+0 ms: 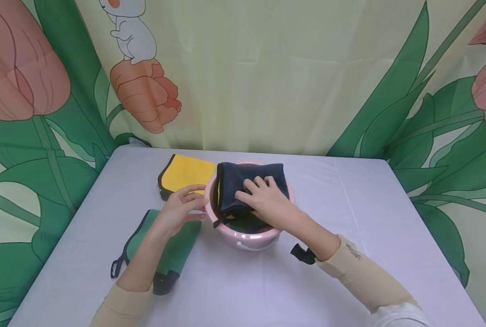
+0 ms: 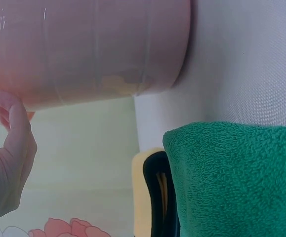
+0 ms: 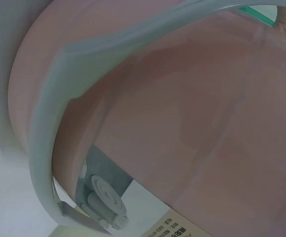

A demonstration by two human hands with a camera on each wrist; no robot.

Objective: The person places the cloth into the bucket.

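A pink bucket point(image 1: 243, 236) stands at mid table with a folded dark blue towel point(image 1: 248, 170) across its mouth. Yellow shows at this towel's edge. My right hand point(image 1: 269, 202) is on top of it, bent fingers gripping the cloth. Under it, dark green cloth point(image 1: 247, 223) shows inside the bucket. At the bucket's left rim, my left hand point(image 1: 181, 211) touches the side with loosely bent fingers, also seen as a hand point(image 2: 12, 158) in the left wrist view. The right wrist view shows the bucket wall point(image 3: 192, 108) but not the right hand's fingers.
A folded yellow towel point(image 1: 189, 172) with dark edging lies behind the left hand. Beneath the left forearm is a green towel point(image 1: 185, 240) with a black loop point(image 1: 117, 268). The bucket's pale handle point(image 3: 44, 148) hangs down its front. A printed curtain point(image 1: 267, 81) backs the table.
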